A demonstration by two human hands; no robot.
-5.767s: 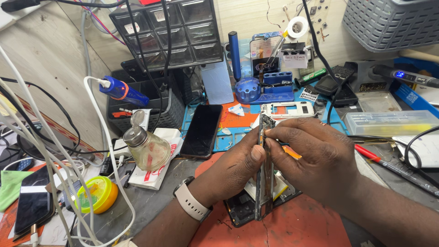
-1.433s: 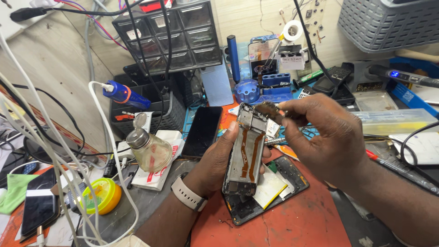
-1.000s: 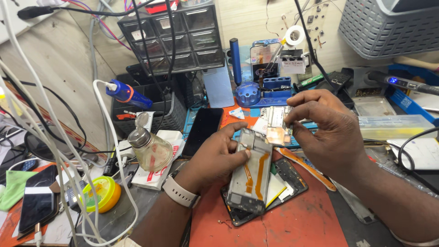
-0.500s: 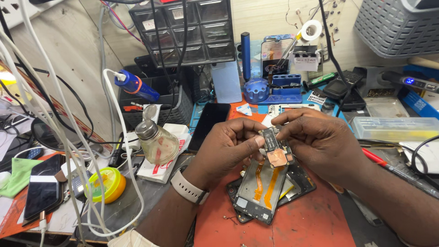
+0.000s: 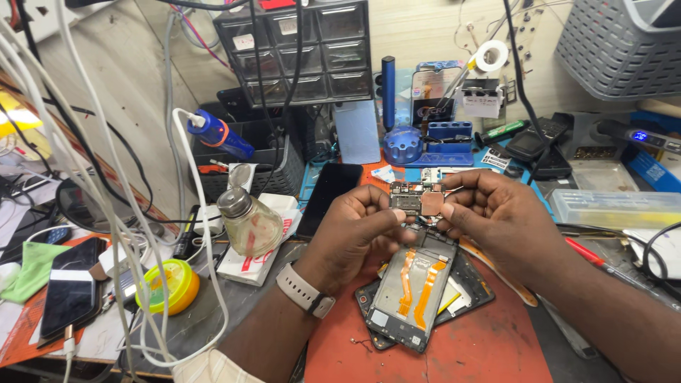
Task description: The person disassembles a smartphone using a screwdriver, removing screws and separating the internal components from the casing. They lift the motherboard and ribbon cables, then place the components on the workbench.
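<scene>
My left hand (image 5: 355,230) and my right hand (image 5: 496,220) both pinch a small phone circuit board (image 5: 417,200) with a copper-coloured patch, holding it level above the bench. Right below it lies an opened phone frame (image 5: 411,294) with two orange ribbon cables, resting on another dark phone part (image 5: 468,298) on the red mat (image 5: 468,354). A pale watch sits on my left wrist.
A black phone (image 5: 328,198) lies behind my left hand. A glass dispenser bottle (image 5: 248,220), a yellow round tin (image 5: 167,287), white cables and more phones crowd the left. A drawer cabinet (image 5: 298,50), a blue tool stand (image 5: 418,142), a clear box (image 5: 613,208) and a grey basket stand behind and right.
The phone frame has gone from upright in my left hand down onto the mat. The circuit board came away from it and both hands now hold it higher, above the frame.
</scene>
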